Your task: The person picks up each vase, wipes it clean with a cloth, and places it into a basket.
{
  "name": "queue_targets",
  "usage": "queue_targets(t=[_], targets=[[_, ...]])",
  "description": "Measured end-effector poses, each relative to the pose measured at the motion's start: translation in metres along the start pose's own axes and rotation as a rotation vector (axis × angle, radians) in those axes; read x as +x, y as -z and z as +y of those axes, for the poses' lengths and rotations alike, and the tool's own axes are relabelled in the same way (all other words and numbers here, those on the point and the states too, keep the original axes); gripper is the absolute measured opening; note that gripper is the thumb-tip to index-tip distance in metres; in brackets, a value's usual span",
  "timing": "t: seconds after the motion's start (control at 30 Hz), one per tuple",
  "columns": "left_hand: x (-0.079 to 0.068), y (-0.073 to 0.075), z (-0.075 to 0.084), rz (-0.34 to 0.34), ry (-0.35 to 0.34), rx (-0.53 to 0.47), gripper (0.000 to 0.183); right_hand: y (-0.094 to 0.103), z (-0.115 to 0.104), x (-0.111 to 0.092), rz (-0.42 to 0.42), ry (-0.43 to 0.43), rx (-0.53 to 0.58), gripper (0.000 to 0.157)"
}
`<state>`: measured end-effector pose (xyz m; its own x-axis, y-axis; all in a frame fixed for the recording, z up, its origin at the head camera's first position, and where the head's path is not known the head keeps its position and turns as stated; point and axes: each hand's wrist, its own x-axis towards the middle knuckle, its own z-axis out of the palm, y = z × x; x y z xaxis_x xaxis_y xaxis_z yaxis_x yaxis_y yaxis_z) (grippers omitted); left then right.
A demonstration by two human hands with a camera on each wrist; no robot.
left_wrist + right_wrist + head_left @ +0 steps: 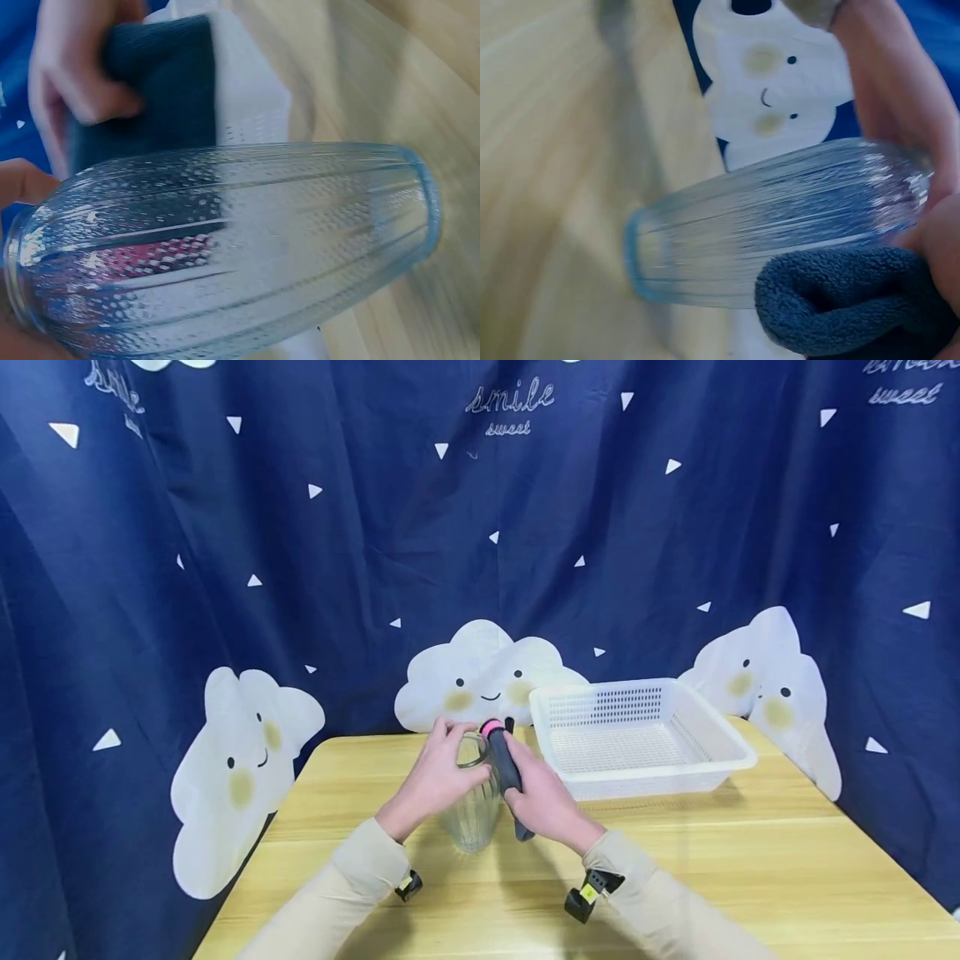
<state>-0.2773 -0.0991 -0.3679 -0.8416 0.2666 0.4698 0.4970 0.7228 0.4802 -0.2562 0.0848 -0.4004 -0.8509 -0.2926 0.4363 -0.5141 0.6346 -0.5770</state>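
A clear ribbed glass vase [474, 822] stands upright in front of me; whether its base touches the table is hard to tell. My left hand [444, 774] grips it near the rim, thumb and fingers around the neck. To its right, my right hand [546, 795] holds a folded dark towel [507, 768] with a pink band at its upper end. In the right wrist view the towel's thick fold [840, 300] lies close beside the vase [780, 217]. Pink shows through the textured glass [300, 232] in the left wrist view.
A white perforated plastic basket [652, 779] sits at the back right of the wooden table [720, 877]. Behind the table hangs a dark blue curtain [360, 568] with clouds and triangles. Both wrists wear small black camera mounts.
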Motion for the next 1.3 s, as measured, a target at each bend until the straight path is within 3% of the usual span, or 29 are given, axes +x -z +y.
queue_targets(t=[0.17, 0.47, 0.6, 0.77, 0.93, 1.07, 1.3], targets=[[-0.005, -0.011, -0.001, 0.026, -0.017, 0.014, 0.058, -0.002, -0.002, -0.003, 0.008, -0.01, -0.018, 0.084], [-0.004, -0.015, -0.003, 0.066, -0.035, 0.029, 0.05, -0.036, 0.023, -0.02, -0.209, -0.09, 0.048, 0.082], [-0.002, -0.014, -0.005, 0.075, -0.039, 0.059, 0.058, -0.047, 0.036, -0.02, -0.271, -0.103, 0.059, 0.076], [-0.005, -0.012, -0.005, 0.065, 0.015, 0.122, 0.07, -0.047, 0.039, -0.019, -0.291, -0.157, 0.09, 0.076], [-0.01, -0.01, -0.001, 0.088, 0.043, 0.205, 0.074, -0.037, 0.029, -0.017, -0.248, -0.171, 0.149, 0.078], [-0.012, -0.005, 0.004, 0.109, 0.051, 0.206, 0.076, -0.021, 0.019, -0.013, -0.173, -0.137, 0.134, 0.077], [-0.004, -0.001, 0.014, 0.009, 0.045, 0.091, 0.071, 0.004, -0.002, -0.001, 0.019, -0.011, -0.013, 0.08]])
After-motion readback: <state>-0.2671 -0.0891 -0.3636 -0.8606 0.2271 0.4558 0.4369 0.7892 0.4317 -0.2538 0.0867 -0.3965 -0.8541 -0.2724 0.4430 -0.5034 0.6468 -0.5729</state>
